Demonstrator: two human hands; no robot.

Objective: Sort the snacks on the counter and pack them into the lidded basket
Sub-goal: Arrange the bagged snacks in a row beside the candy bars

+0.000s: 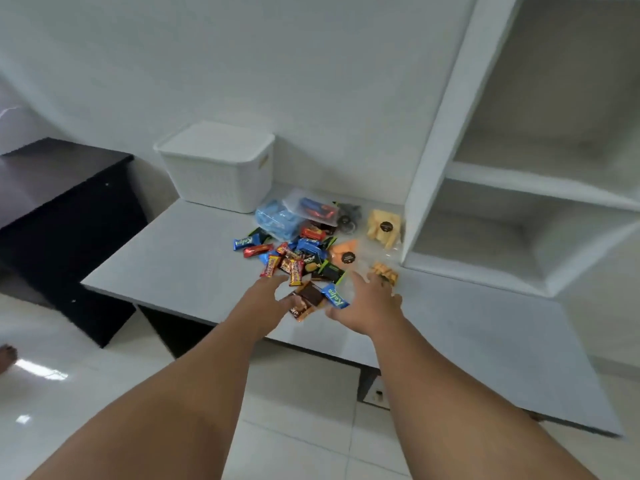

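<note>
Item: snack pile [294,261], loose heap on the white tabletop [173,258], in front of and just right of the lidded basket [214,164]; the basket's lid is on.

Contents: small foil-wrapped bars; a blue Kalpa packet [335,296] and a brown wafer packet [308,296] at the near edge; clear bags of yellow chips [384,228], orange chips [346,252] and crackers [384,271] on the right.

Handling, as judged: all light. Foil wrappers are slick and crinkly, best pinched by a crimped end or scooped several at once. Chip bags are soft and their contents brittle; take them by the top seam, unsqueezed.

Left grip [268,294]: fingers straight, thumb apart, holding nothing, at the pile's near edge beside the wafer packet.

Right grip [369,304]: fingers spread, holding nothing; Kalpa packet by the thumb, crackers at the fingertips.
</note>
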